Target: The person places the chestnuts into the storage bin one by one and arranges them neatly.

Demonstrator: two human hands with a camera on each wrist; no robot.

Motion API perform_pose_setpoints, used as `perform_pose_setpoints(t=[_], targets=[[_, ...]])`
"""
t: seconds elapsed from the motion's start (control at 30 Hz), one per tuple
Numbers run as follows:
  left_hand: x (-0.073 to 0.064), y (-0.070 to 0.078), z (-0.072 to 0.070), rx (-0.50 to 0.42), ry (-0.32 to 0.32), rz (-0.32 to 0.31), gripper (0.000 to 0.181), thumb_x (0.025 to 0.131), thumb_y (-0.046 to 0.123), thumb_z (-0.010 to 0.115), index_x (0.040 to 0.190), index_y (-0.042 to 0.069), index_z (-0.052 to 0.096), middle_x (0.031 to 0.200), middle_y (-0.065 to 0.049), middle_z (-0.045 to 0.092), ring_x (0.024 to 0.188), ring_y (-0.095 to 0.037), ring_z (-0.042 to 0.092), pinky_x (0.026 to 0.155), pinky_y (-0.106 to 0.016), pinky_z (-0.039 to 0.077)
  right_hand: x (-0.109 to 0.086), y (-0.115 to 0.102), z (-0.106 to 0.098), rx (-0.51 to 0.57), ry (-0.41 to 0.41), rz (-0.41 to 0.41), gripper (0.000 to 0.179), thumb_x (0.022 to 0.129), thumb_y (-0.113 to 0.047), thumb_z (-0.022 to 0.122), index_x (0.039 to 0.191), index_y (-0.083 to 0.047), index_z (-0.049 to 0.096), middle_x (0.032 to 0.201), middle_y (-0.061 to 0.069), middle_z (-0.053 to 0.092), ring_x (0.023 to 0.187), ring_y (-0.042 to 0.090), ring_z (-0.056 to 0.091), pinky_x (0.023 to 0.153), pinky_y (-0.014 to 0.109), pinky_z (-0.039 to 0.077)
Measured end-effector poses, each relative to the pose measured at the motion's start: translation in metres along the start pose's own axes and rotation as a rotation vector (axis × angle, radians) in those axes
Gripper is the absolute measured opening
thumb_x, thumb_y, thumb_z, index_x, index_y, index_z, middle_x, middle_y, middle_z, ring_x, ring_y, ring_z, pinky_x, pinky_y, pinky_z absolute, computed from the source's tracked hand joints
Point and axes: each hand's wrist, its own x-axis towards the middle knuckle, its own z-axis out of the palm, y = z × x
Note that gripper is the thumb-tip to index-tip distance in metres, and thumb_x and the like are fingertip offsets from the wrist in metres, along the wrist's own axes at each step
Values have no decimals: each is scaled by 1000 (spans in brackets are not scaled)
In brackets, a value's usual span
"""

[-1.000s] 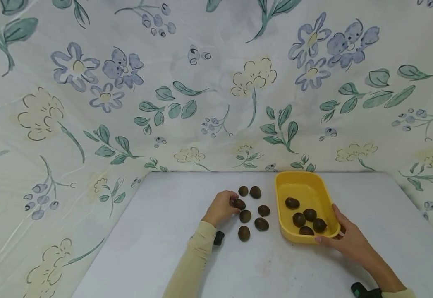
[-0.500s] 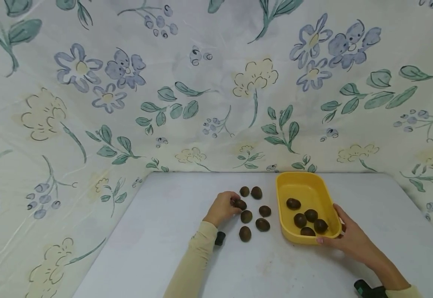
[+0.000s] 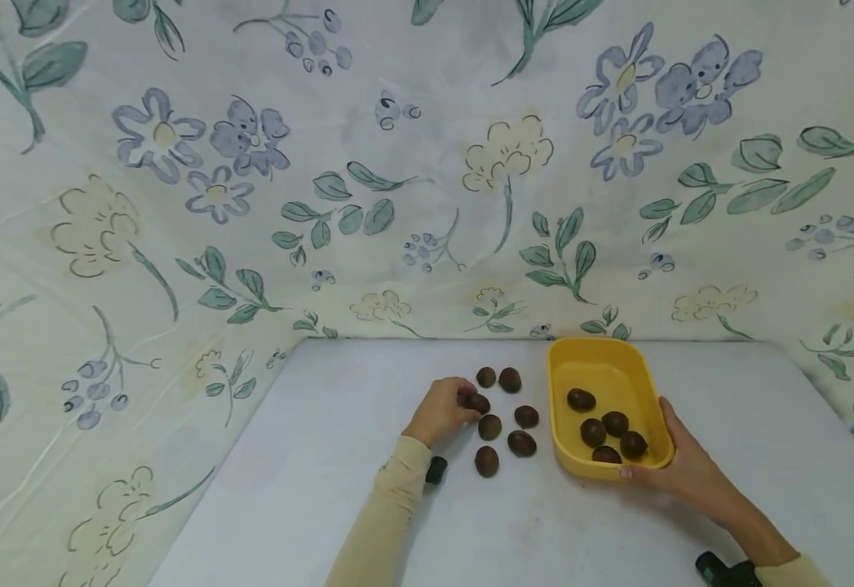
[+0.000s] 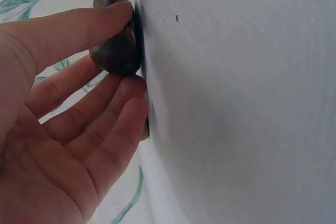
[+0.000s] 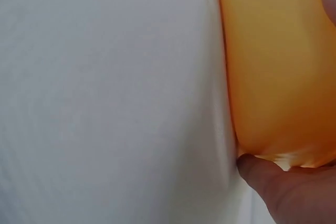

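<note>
My left hand (image 3: 437, 412) pinches a dark brown, egg-shaped fruit (image 3: 480, 403) between thumb and fingers, low at the white table. Up close in the left wrist view, that fruit (image 4: 116, 55) looks glossy and blackish, with the thumb across it and the fingertips behind. Several similar fruits (image 3: 522, 443) lie loose around it, between the hand and a yellow plastic tub (image 3: 603, 367). Inside the tub several more of them (image 3: 615, 423) sit toward its near end. My right hand (image 3: 683, 469) grips the tub's near right corner, thumb at the front rim, fingers along the right side.
A white table (image 3: 309, 424) bears everything, and a floral cloth (image 3: 412, 204) rises behind it and at the sides. Dark devices (image 3: 436, 470) are worn at both wrists. The tub's orange-yellow wall (image 5: 278, 66) fills the right of the right wrist view.
</note>
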Motion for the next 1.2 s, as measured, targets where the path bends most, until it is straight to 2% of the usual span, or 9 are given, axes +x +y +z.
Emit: perform_pose_setpoints(t=[0.17, 0.3, 0.4, 0.6, 0.8, 1.03, 1.2], targets=[[2, -1, 0, 30, 7, 7, 33, 83, 14, 85, 111, 0, 74, 105, -12, 75, 97, -22, 68, 92, -40, 57, 0, 0, 0, 12, 4, -7, 139, 79, -38, 89, 163, -6, -17, 170, 33, 2, 151, 60, 16, 116, 76, 24], [2, -2, -2, 44, 9, 36, 31, 83, 17, 85, 109, 1, 77, 101, -10, 77, 93, -19, 69, 87, -37, 57, 0, 0, -1, 35, 9, -29, 137, 79, -37, 89, 164, -10, -15, 171, 31, 4, 152, 59, 17, 115, 78, 24], [2, -3, -4, -2, 9, 35, 31, 83, 17, 84, 109, 2, 77, 100, -9, 78, 90, -17, 69, 85, -35, 58, -1, -1, 0, 42, 11, -34, 136, 78, -38, 89, 166, -12, -12, 171, 30, 7, 152, 57, 19, 115, 78, 23], [0, -1, -9, -104, 13, 1, 34, 85, 19, 82, 114, 2, 76, 100, -9, 78, 87, -14, 69, 80, -29, 58, -1, -4, -2, 5, 9, -23, 135, 77, -43, 89, 166, -8, -8, 169, 32, 14, 149, 54, 26, 115, 77, 27], [-2, 3, -13, -146, 38, 39, 36, 85, 20, 82, 115, 2, 76, 99, -10, 78, 84, -13, 67, 74, -25, 55, -1, -6, -5, -25, -10, 30, 137, 78, -49, 87, 165, -7, -11, 168, 33, 12, 148, 53, 28, 116, 75, 28], [0, 5, -13, -236, 88, 57, 39, 85, 23, 83, 117, 1, 75, 103, -12, 79, 92, -20, 74, 85, -33, 59, -1, -5, -3, 0, -8, 25, 137, 78, -46, 87, 165, -7, -12, 170, 32, 9, 150, 54, 24, 116, 76, 26], [0, 10, -13, -304, 113, 77, 39, 86, 23, 85, 116, 1, 74, 106, -14, 78, 95, -24, 76, 86, -34, 61, -1, -5, -2, -10, -6, 29, 138, 78, -48, 87, 165, -6, -12, 170, 32, 9, 151, 55, 23, 116, 76, 26]])
